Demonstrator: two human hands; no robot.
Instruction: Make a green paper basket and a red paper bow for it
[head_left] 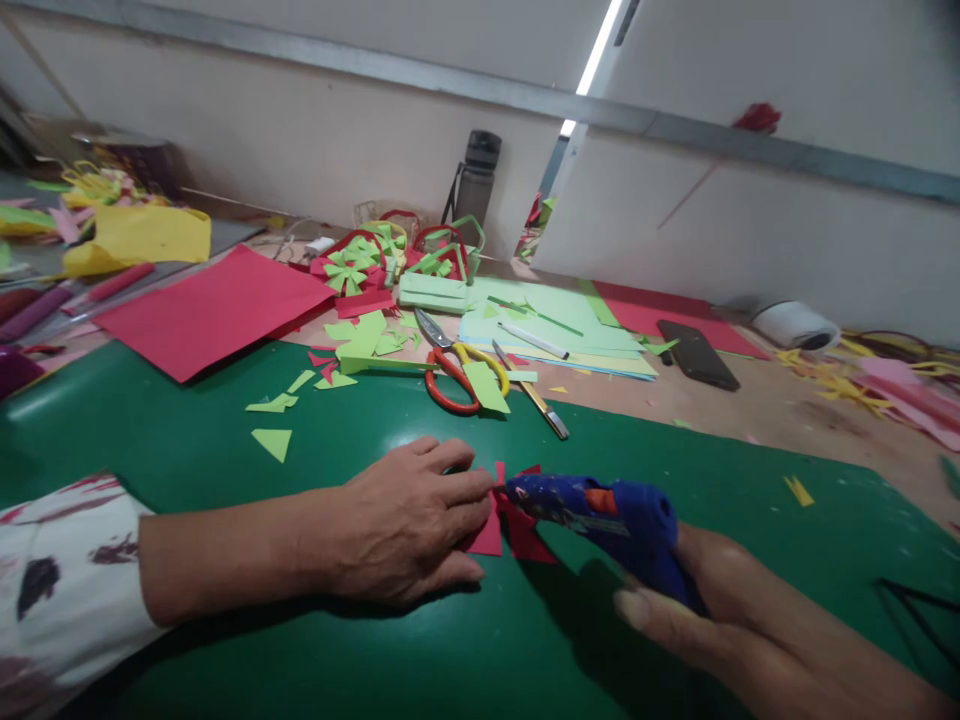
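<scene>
My right hand (720, 610) is wrapped around the handle of a blue hot glue gun (592, 505). Its nozzle points left and reaches a cut red paper piece (521, 525) on the green mat. My left hand (420, 525) holds that paper down from the left, fingers bent and close together, hiding part of it. Whether the nozzle touches the paper I cannot tell. Just beyond my hands lie scissors (454, 375) with red and yellow handles, a green paper scrap across them, and a craft knife (536, 395).
Green paper scraps (367, 345) lie behind the scissors, before small paper baskets (352, 265). A red sheet (225, 310) covers the mat's far left edge. Toward the wall are a grey bottle (476, 180), light green sheets (555, 320), a white pen (532, 340) and a phone (697, 355).
</scene>
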